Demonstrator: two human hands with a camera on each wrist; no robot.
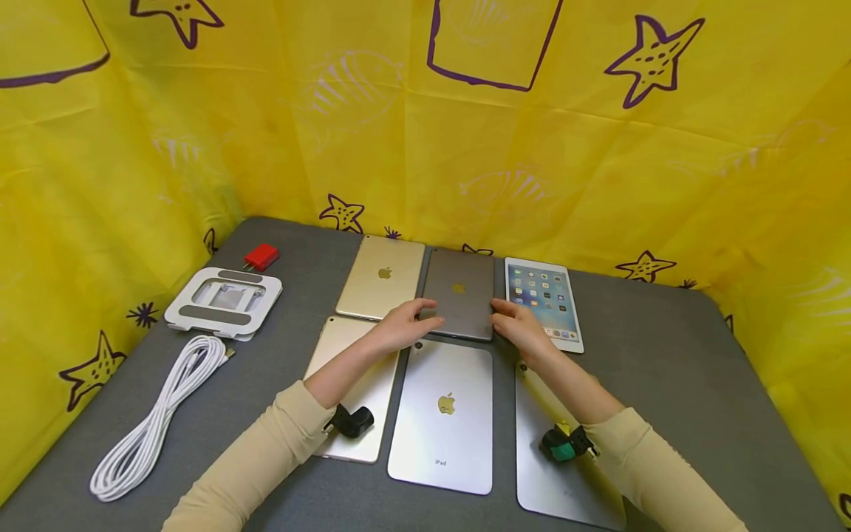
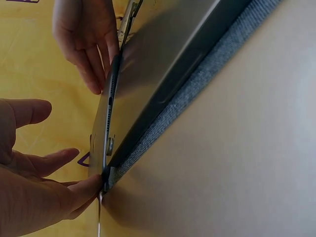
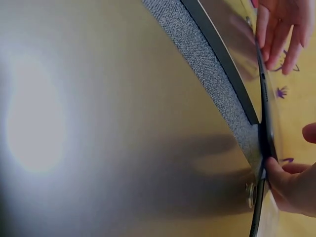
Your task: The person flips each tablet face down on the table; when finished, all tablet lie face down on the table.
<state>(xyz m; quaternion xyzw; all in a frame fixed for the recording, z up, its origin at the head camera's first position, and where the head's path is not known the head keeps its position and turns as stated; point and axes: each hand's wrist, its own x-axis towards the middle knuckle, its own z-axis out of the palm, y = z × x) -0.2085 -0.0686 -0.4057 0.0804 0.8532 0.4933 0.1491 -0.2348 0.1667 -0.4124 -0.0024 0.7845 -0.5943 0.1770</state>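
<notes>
A dark grey tablet (image 1: 460, 270) lies back up in the rear row, between my two hands. At its lower left my left hand (image 1: 402, 326) has its fingers extended, the tips by the tablet's edge. The right hand (image 1: 521, 330) touches the right edge with relaxed fingertips. In the left wrist view, the left hand (image 2: 44, 192) reaches the tablet's near corner, thumb held apart. The right wrist view has the right hand (image 3: 296, 187) against the edge. A gold tablet (image 1: 380, 270) is left of the grey one; a white tablet with a lit screen (image 1: 541, 295) is right.
The front row holds another gold tablet (image 1: 374, 391), a silver tablet (image 1: 442, 443) and a grey tablet (image 1: 552, 488), backs up. At left are a red plug adapter (image 1: 262, 256), a white folding stand (image 1: 209, 321) and a coiled white cable (image 1: 149, 432). Yellow cloth (image 1: 425, 133) surrounds the table.
</notes>
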